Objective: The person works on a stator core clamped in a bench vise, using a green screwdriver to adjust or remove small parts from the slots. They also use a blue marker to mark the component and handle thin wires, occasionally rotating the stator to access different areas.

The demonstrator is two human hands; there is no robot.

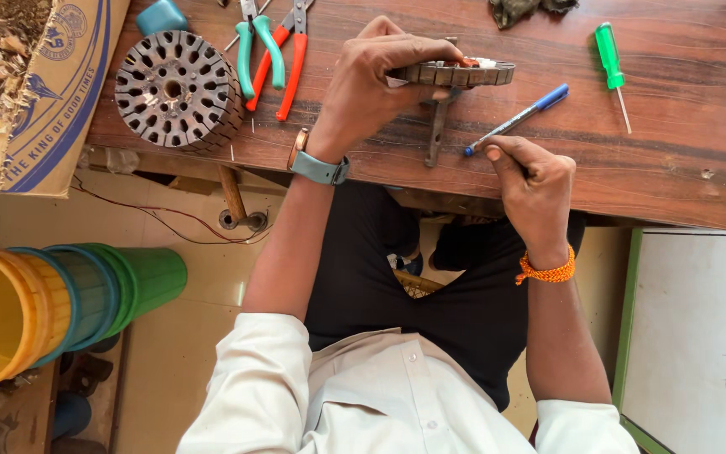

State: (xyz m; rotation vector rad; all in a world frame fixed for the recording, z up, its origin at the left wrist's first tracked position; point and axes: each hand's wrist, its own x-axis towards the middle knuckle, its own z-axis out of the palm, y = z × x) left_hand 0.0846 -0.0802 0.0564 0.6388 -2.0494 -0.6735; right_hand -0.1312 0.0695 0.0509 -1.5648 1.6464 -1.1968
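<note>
We grip a slotted metal ring (462, 74) in our left hand (376, 84) over the bench (682, 168); our right hand (533, 187) holds a blue pen (518, 120) just right of it.

One package noted: an open brown cardboard box (52, 80) with blue printing and a round blue emblem, well left of the left hand (376, 84), at the table's far-left corner.

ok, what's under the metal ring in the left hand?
A grey metal bar lies on the wooden table beneath the metal ring, held edge-on by the left hand. The bar's top end is hidden.
</note>
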